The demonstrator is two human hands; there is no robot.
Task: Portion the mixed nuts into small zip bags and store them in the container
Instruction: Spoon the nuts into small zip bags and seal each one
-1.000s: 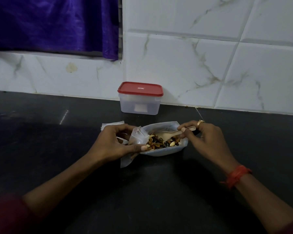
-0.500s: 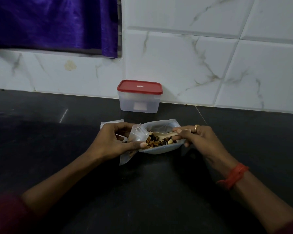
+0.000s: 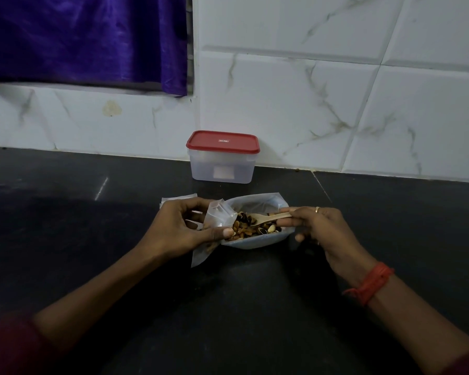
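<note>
"While the left hand (image 3: 179, 228) pinches the small zip bag (image 3: 218, 216) near its mouth, what is the right hand (image 3: 328, 234) doing?"

"Its thumb and fingers grip the handle of a pale wooden spoon (image 3: 268, 218). The spoon's bowl lies on the mixed nuts (image 3: 252, 228) — brown, black and cream pieces, some in split shells."

"What do the nuts sit in?"

"A wide, open pouch (image 3: 257, 243) of cloudy, crinkled plastic, resting on the dark, glossy countertop (image 3: 228, 307) between the two hands. The small bag is thin and clear, tilted with its opening toward the heap and touching the pouch's left edge. A few nuts seem to lie in its lower part."

"Where is the container (image 3: 222, 169)?"

"Behind the pouch, against the white marble-veined tiles (image 3: 309, 104) — a rounded rectangular tub of frosted plastic, its red lid (image 3: 222, 142) pressed on. Flat spare bags (image 3: 178, 197) lie just behind the left hand."

"Anything on the right arm?"

"A red thread band (image 3: 371, 282) at the wrist, and a ring (image 3: 317, 209) on one finger."
</note>
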